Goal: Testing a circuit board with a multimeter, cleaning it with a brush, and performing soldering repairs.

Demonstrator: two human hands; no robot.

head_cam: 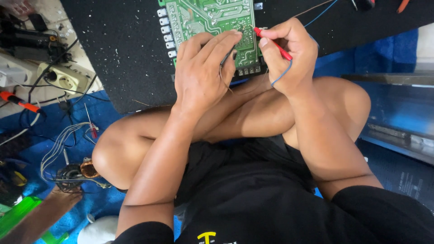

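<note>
A green circuit board [205, 18] lies solder side up on a black speckled mat [122, 49] ahead of my crossed legs. My left hand [203, 72] rests on the board's near edge, fingers pinched on a thin dark probe [226, 58] whose tip touches the board. My right hand [289, 56] grips a red probe [271, 41] with its tip on the board's right side; a blue wire [282, 74] loops from it over my palm.
A power strip [63, 77] and an orange-handled tool [20, 103] lie at the left. Loose wires and a copper coil [89, 169] sit on blue cloth [40, 135] by my knee. A dark metal case [398, 113] stands at the right.
</note>
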